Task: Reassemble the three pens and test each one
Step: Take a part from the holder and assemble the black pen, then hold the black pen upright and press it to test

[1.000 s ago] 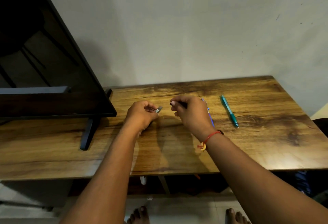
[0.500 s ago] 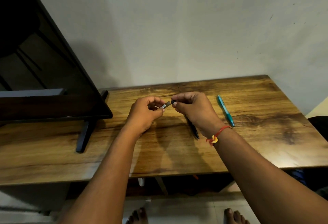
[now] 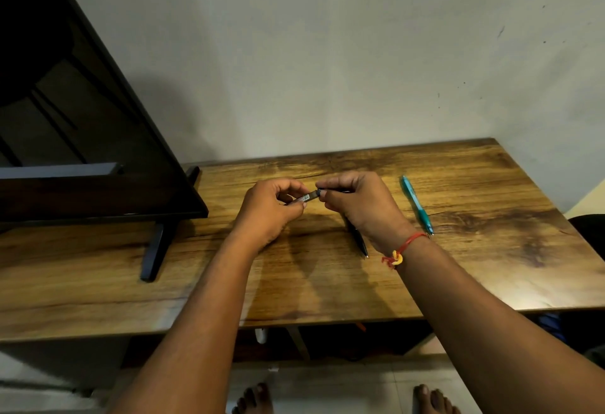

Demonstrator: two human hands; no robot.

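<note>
While the left hand (image 3: 275,207) pinches the labelled barrel (image 3: 302,199) and the right hand (image 3: 357,207) pinches its mating half (image 3: 337,190), a crooked join could jam.

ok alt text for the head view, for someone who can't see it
The left hand and right hand hold two parts of a dark pen end to end above a wooden table. A black pen lies partly behind the right hand, a teal pen to its right; a dark screen stands at left.
</note>
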